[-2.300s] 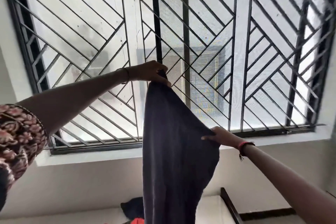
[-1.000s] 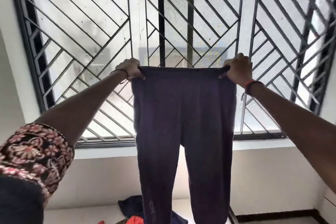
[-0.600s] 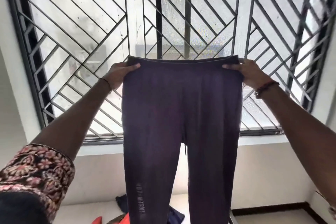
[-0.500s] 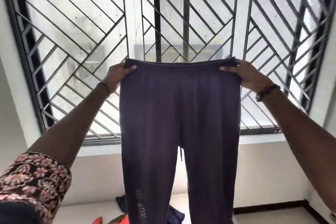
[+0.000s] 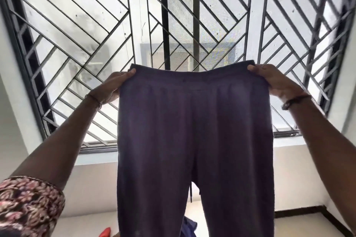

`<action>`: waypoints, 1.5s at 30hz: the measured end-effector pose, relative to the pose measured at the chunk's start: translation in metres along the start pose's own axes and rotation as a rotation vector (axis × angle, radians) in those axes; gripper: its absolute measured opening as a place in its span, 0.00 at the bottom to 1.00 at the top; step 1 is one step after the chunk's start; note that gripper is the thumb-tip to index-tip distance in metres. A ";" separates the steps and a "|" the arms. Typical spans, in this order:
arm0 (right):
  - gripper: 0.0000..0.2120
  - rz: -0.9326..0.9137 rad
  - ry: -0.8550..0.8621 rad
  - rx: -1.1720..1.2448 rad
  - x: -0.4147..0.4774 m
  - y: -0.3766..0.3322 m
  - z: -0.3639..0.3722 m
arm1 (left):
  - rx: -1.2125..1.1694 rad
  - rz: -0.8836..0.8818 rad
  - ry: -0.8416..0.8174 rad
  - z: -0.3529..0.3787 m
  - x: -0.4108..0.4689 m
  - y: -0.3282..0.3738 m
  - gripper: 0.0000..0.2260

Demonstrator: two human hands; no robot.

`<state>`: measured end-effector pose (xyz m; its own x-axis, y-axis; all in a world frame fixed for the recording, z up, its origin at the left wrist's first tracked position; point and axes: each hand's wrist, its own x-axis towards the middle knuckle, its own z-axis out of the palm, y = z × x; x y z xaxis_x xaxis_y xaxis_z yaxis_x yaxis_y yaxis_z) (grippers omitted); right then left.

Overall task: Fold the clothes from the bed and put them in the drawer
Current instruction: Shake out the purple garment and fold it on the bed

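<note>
A floral sleeve (image 5: 28, 206) sits at the far left, and from it the bare arm reaches up and forward to the left hand (image 5: 111, 84). Its grip is closed on the left corner of the waistband of a pair of dark purple trousers (image 5: 192, 131), with the thumb on the near face and the fingers hidden behind the cloth. Low down beside that arm, a red item (image 5: 105, 232) lies on a pale surface that is probably the bed (image 5: 82, 225). The trousers hang in mid-air between the two hands, in front of the window grille (image 5: 77, 25). The waistband is stretched almost level, with a slight sag in the middle, and both legs drop out of the bottom of the view. Holding them high and wide seems meant to let the cloth's own weight pull it flat, so the seams can be lined up before the first fold. A thin drawstring (image 5: 190, 192) dangles in the gap between the legs, and below it a dark blue garment (image 5: 187, 227) waits on the bed. Further right, the right hand (image 5: 277, 82) mirrors the left, its grip pinching the other waistband corner at about the same height. That match keeps the garment square rather than skewed. A dark bracelet (image 5: 294, 100) circles that wrist. The likely next move is to bring the two corners together and lay one leg over the other. The drawer is not in view.
</note>
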<state>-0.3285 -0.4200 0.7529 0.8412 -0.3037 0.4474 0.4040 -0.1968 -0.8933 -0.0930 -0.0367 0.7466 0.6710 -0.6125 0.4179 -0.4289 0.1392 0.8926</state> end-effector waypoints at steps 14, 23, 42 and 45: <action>0.08 0.209 0.412 -0.078 0.032 0.084 0.087 | -0.014 -0.199 0.248 0.114 0.024 -0.044 0.08; 0.18 0.149 0.529 -0.184 0.039 0.084 0.121 | -0.332 -0.268 0.125 0.148 0.024 -0.027 0.05; 0.28 0.009 0.490 -0.519 0.030 0.045 0.154 | -0.121 -0.043 0.005 0.163 0.021 -0.021 0.14; 0.22 0.033 0.403 -0.558 0.034 0.041 0.158 | -0.139 -0.020 0.007 0.165 0.023 -0.023 0.13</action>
<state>-0.2267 -0.2908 0.7247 0.6072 -0.6195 0.4975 0.0439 -0.5990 -0.7995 -0.1678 -0.1820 0.7080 0.6830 -0.6106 0.4009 -0.3278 0.2343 0.9152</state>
